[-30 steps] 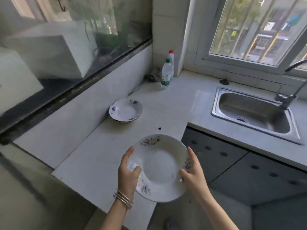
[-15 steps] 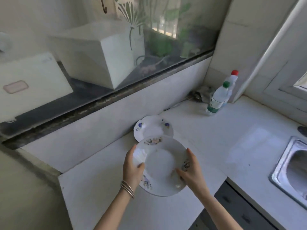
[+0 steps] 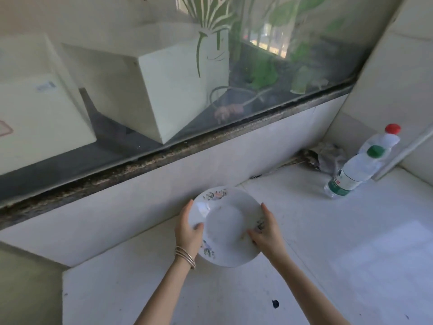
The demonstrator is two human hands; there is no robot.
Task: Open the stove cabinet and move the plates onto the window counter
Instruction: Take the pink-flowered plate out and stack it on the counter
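Gripping the plate (image 3: 225, 221) by its left rim with the left hand (image 3: 188, 233) and its right rim with the right hand (image 3: 269, 235), thumbs curled over the edge, down low at the window counter (image 3: 328, 254), with two bottles (image 3: 356, 170) well beyond the right hand.

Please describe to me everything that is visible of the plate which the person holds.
The plate is round, white and glossy, seemingly glazed ceramic, with a shallow well and a wide rim bearing small floral prints. It is face up, low over the white counter beside the wall under the window. The left hand grips its left rim, the right hand its right rim, thumbs on top. Whether its underside touches anything is hidden.
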